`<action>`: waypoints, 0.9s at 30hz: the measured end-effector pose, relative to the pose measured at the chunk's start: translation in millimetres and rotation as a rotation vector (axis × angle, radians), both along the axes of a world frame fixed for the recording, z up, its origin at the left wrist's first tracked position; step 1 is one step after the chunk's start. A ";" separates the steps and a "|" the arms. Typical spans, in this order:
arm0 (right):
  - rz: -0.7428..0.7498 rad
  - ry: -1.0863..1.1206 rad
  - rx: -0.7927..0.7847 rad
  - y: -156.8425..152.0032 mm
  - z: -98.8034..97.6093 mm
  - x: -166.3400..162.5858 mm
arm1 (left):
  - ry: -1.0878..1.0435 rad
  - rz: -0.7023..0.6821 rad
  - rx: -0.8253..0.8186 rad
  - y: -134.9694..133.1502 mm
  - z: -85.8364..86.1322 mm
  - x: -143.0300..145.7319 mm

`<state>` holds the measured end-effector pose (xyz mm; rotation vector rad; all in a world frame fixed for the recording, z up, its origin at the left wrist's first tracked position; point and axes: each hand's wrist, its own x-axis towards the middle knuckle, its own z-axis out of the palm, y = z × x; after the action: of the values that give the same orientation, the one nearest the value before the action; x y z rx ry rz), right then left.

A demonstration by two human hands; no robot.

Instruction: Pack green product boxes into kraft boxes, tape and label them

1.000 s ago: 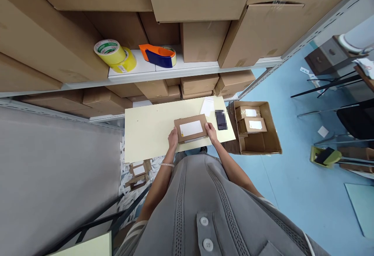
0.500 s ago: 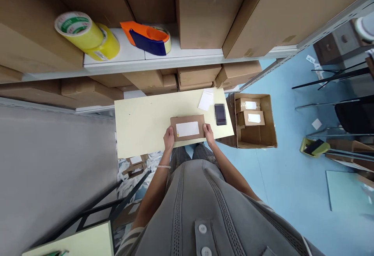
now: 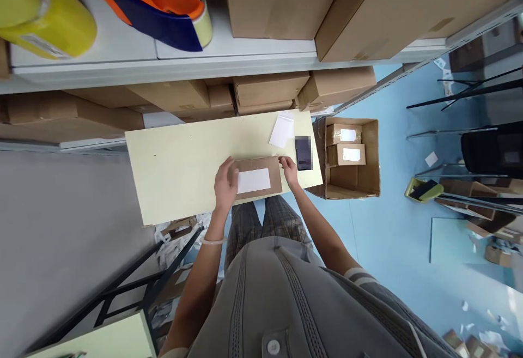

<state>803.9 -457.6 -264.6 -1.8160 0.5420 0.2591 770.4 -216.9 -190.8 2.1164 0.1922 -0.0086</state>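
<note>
Apparently most of the work on this parcel [image 3: 258,165] is done: it looks closed, and a white label [image 3: 254,181] lies on its upper face. Two similar labelled boxes, one [image 3: 344,134] farther off and one [image 3: 346,155] nearer, are in the big carton [image 3: 344,177] beside the table [image 3: 175,167]; this parcel is not among them, so what is left, I judge, is little handling.

The parcel is flat, brown and oblong, at the table's near edge, between the two hands. The left hand [image 3: 226,183] is loosely spread at its left end, hiding that end. The right hand [image 3: 289,171] has bent fingers by the far right corner; blurred and small as they are, I cannot tell whether they grip it. Near that hand lie a phone [image 3: 303,153] and white papers [image 3: 281,130].
</note>
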 end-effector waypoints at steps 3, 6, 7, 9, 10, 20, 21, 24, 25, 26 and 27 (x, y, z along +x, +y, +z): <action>-0.070 -0.034 0.046 8.2 -5.4 11.5 | 0.003 -0.260 0.103 -21.5 7.7 38.9; -0.185 -0.059 0.069 11.7 -8.4 14.8 | 0.008 -0.554 0.161 -51.4 -5.4 85.5; -0.234 -0.060 0.074 11.2 -8.5 14.1 | 0.014 -0.650 0.185 -62.8 -13.8 101.5; -0.317 -0.053 0.083 8.2 -6.9 10.4 | 0.028 -0.795 0.246 -86.1 -34.8 132.5; -0.339 -0.046 0.091 6.1 -5.4 7.5 | 0.033 -0.837 0.276 -97.2 -46.3 146.5; -0.246 0.016 0.233 -9.8 -2.8 -21.9 | 0.157 -0.801 0.396 -139.7 -125.6 169.3; -0.245 0.026 0.240 -11.4 -5.0 -22.1 | 0.161 -0.782 0.409 -141.0 -127.1 165.6; -0.247 0.036 0.250 -19.5 -10.0 -18.9 | 0.156 -0.764 0.435 -145.6 -127.0 162.5; -0.248 0.032 0.253 -23.3 -11.0 -16.8 | 0.155 -0.770 0.440 -146.6 -125.6 164.5; -0.247 0.027 0.256 -27.8 -11.7 -14.6 | 0.158 -0.782 0.445 -146.9 -123.3 167.5; -0.247 0.022 0.258 -32.8 -12.2 -12.3 | 0.165 -0.801 0.450 -146.5 -120.4 171.0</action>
<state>791.7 -490.3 -276.8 -1.4822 0.7087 0.1716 941.5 -363.4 -311.2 2.5006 -0.6184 -0.6664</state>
